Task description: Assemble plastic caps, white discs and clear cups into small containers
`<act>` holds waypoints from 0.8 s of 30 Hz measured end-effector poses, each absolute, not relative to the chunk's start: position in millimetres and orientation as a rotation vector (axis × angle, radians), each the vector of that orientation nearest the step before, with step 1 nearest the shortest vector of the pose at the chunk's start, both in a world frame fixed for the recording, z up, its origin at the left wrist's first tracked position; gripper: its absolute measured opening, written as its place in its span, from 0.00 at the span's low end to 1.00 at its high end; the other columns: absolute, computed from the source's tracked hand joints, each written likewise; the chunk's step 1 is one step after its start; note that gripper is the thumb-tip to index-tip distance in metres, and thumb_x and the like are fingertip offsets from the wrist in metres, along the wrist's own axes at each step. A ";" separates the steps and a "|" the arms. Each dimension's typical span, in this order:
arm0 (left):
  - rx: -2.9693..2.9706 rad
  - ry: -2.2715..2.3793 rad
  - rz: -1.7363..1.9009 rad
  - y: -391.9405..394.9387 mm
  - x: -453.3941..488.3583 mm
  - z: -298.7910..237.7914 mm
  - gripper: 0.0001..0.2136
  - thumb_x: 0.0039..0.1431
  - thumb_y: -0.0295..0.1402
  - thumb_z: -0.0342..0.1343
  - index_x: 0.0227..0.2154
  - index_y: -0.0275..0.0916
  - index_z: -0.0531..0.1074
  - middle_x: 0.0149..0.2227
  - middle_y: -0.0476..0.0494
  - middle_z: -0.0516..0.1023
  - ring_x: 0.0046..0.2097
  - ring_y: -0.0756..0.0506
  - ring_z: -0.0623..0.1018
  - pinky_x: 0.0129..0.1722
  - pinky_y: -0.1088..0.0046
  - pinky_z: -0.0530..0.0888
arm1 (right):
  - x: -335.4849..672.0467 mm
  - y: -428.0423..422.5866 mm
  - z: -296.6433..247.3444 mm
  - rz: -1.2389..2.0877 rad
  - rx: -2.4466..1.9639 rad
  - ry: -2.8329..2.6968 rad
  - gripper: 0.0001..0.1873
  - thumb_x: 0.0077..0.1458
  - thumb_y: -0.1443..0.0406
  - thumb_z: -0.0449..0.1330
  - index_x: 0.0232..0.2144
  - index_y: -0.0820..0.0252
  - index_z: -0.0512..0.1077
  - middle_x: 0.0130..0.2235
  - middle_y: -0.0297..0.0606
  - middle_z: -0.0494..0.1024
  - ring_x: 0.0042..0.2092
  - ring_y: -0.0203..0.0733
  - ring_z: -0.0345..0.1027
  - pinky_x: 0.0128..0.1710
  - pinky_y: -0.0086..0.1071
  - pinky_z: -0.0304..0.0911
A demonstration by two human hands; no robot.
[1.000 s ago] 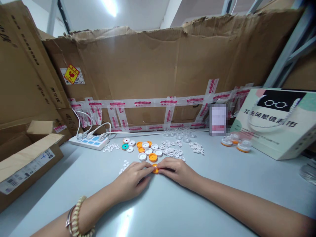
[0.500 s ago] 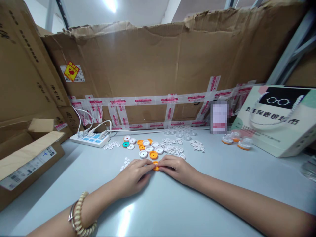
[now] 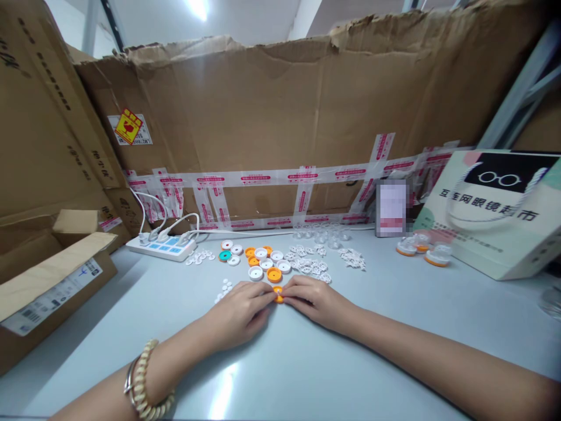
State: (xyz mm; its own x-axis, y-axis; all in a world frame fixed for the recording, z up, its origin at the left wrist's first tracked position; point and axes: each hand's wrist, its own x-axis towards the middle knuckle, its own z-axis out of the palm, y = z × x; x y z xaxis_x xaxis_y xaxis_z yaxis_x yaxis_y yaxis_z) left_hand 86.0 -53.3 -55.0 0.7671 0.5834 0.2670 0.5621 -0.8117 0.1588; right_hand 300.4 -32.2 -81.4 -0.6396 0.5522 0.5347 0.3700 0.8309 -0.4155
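Note:
My left hand point(image 3: 248, 310) and my right hand point(image 3: 309, 298) meet at an orange round plastic cup point(image 3: 279, 297) on the table, gripping it from both sides with the fingertips. A small pale bit shows inside the cup between the fingers; its shape is too small to make out. Just beyond lies another orange round cup point(image 3: 274, 275), among several white cups point(image 3: 266, 265) and orange ones. Small white discs point(image 3: 226, 285) lie behind my left hand. White openwork plastic pieces point(image 3: 312, 266) lie past my right hand.
Clear domed covers point(image 3: 322, 236) stand at the back. Clear-topped orange pieces point(image 3: 438, 255) sit by a paper bag point(image 3: 486, 213) on the right. A phone point(image 3: 391, 207) leans against the cardboard wall point(image 3: 263, 111). To the left are a power strip point(image 3: 162, 248) and an open carton point(image 3: 56, 280).
The view has shifted very slightly. Both hands stay at the orange cup, with only small finger movement.

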 end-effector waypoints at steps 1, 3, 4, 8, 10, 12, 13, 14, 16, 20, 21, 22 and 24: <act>2.873 0.937 0.497 -52.5 85.5 -53.9 0.16 0.59 0.26 0.46 0.49 0.39 0.66 0.46 0.39 0.72 0.47 0.43 0.72 0.46 0.64 0.70 | 300.5 -32.3 -81.1 0.360 -0.667 -2.331 0.11 0.59 0.67 0.52 0.37 0.60 0.74 0.35 0.41 0.76 0.37 0.39 0.69 0.38 0.31 0.67; 2.852 0.941 0.586 -48.9 82.4 -50.6 0.16 0.59 0.26 0.46 0.50 0.41 0.65 0.47 0.40 0.71 0.48 0.44 0.71 0.47 0.64 0.69 | 300.9 -32.0 -81.1 0.368 -0.652 -2.330 0.11 0.59 0.67 0.52 0.38 0.60 0.74 0.36 0.41 0.76 0.38 0.39 0.69 0.39 0.31 0.67; 2.843 0.950 0.655 -46.0 79.4 -48.3 0.15 0.59 0.27 0.47 0.49 0.41 0.66 0.48 0.40 0.71 0.48 0.44 0.71 0.47 0.64 0.69 | 301.0 -31.7 -81.4 0.369 -0.647 -2.330 0.11 0.59 0.67 0.52 0.38 0.59 0.74 0.37 0.41 0.76 0.39 0.39 0.69 0.39 0.32 0.67; 2.733 1.124 0.830 -29.0 58.1 -35.9 0.11 0.60 0.28 0.46 0.42 0.37 0.70 0.43 0.40 0.74 0.45 0.45 0.73 0.45 0.65 0.70 | 301.8 -30.5 -82.1 0.376 -0.630 -2.298 0.11 0.59 0.67 0.51 0.37 0.60 0.74 0.37 0.42 0.76 0.39 0.39 0.70 0.39 0.32 0.67; 2.661 1.306 0.720 -20.7 44.6 -28.8 0.10 0.58 0.28 0.46 0.38 0.36 0.72 0.41 0.40 0.74 0.43 0.44 0.74 0.44 0.65 0.70 | 302.5 -30.5 -81.8 0.393 -0.625 -2.276 0.11 0.59 0.67 0.51 0.36 0.61 0.74 0.37 0.42 0.76 0.39 0.38 0.70 0.39 0.31 0.67; 2.609 1.444 0.483 -14.4 32.5 -21.9 0.10 0.57 0.28 0.46 0.36 0.36 0.73 0.39 0.40 0.75 0.41 0.43 0.74 0.42 0.66 0.70 | 303.1 -31.0 -81.3 0.415 -0.628 -2.266 0.11 0.58 0.67 0.51 0.36 0.60 0.74 0.37 0.42 0.76 0.39 0.38 0.70 0.39 0.31 0.67; 2.585 1.484 0.361 -12.0 27.6 -18.7 0.10 0.56 0.28 0.47 0.35 0.36 0.73 0.38 0.40 0.75 0.40 0.43 0.75 0.41 0.66 0.70 | 303.4 -31.2 -81.1 0.426 -0.632 -2.266 0.10 0.58 0.67 0.51 0.36 0.59 0.74 0.37 0.42 0.76 0.39 0.38 0.70 0.38 0.31 0.67; 2.567 1.512 0.253 -9.9 23.7 -15.9 0.10 0.55 0.27 0.47 0.35 0.36 0.73 0.38 0.40 0.75 0.39 0.43 0.75 0.40 0.67 0.70 | 303.6 -31.3 -81.1 0.434 -0.635 -2.268 0.10 0.58 0.67 0.52 0.36 0.59 0.73 0.37 0.42 0.76 0.39 0.38 0.70 0.38 0.31 0.67; 2.552 1.521 0.107 -5.9 18.8 -11.3 0.11 0.54 0.26 0.47 0.36 0.36 0.74 0.38 0.39 0.76 0.40 0.43 0.75 0.40 0.67 0.70 | 303.9 -31.3 -81.5 0.445 -0.641 -2.267 0.09 0.58 0.68 0.52 0.36 0.59 0.73 0.37 0.42 0.76 0.39 0.38 0.70 0.39 0.32 0.67; 2.556 1.363 -0.012 4.2 16.8 -7.5 0.11 0.51 0.27 0.50 0.36 0.38 0.74 0.39 0.42 0.76 0.41 0.44 0.74 0.40 0.72 0.69 | 304.0 -30.9 -81.8 0.460 -0.704 -2.242 0.07 0.56 0.67 0.54 0.37 0.59 0.71 0.38 0.42 0.75 0.40 0.40 0.69 0.40 0.33 0.66; 2.549 1.317 -0.022 7.0 17.1 -7.7 0.11 0.51 0.28 0.51 0.36 0.39 0.75 0.39 0.43 0.76 0.40 0.45 0.75 0.39 0.73 0.70 | 303.9 -30.8 -81.5 0.467 -0.739 -2.237 0.07 0.55 0.67 0.55 0.37 0.59 0.71 0.38 0.42 0.75 0.40 0.40 0.69 0.40 0.34 0.66; 2.538 1.281 -0.026 9.8 17.4 -8.3 0.10 0.50 0.29 0.52 0.35 0.39 0.75 0.37 0.43 0.76 0.38 0.46 0.75 0.38 0.74 0.70 | 303.9 -30.8 -81.2 0.475 -0.773 -2.235 0.08 0.54 0.66 0.57 0.38 0.59 0.70 0.38 0.42 0.75 0.40 0.41 0.69 0.40 0.34 0.66; 2.521 1.229 -0.014 14.8 18.1 -10.6 0.09 0.50 0.30 0.53 0.34 0.39 0.75 0.35 0.45 0.77 0.36 0.47 0.75 0.36 0.76 0.70 | 303.5 -30.8 -80.5 0.499 -0.828 -2.234 0.10 0.52 0.65 0.58 0.40 0.59 0.69 0.40 0.42 0.76 0.42 0.42 0.69 0.42 0.35 0.65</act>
State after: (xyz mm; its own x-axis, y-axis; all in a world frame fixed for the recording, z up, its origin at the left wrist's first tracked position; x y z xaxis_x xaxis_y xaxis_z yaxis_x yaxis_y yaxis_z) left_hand 18.1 14.8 -10.6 0.6268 0.7639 -0.1534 0.7671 -0.5706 0.2932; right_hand 303.5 -30.8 -80.5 -0.5567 0.6826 0.4734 0.4165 0.7224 -0.5519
